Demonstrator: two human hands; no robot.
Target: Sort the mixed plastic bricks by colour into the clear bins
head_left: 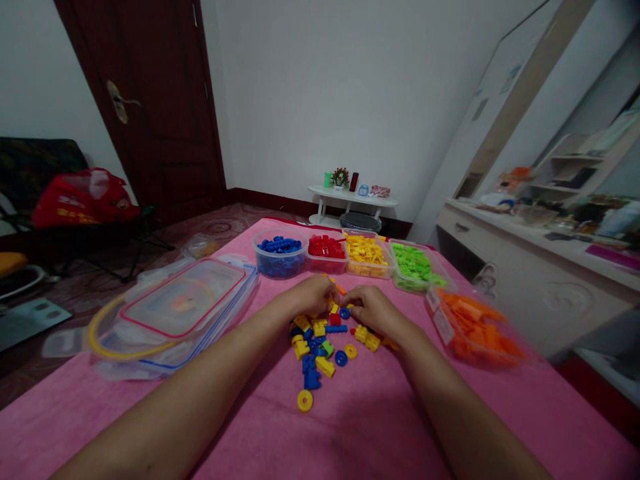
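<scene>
Both my hands are at the far side of a loose pile of toy building bricks on a pink cloth point(270, 413). My left hand point(318, 294) curls its fingers down at the pile's back left, beside yellow bricks; its fingertips are partly hidden. Close by on the right, my right hand point(374, 308) has bent fingers drawn together near a blue wheel point(345, 312); whatever they grip cannot be made out. A small orange piece point(341, 290) shows between the hands. Nearer me lie blue bricks point(311, 375), a yellow brick point(325, 366), a yellow ring point(305, 401) and another blue wheel point(341, 358).
Behind the pile stand tubs of blue point(281, 268), red point(327, 265), yellow point(369, 268) and green bricks point(414, 280). An orange-brick tub point(475, 360) is at the right. Stacked clear lids point(185, 297) lie left. A white low table point(350, 195) stands by the wall.
</scene>
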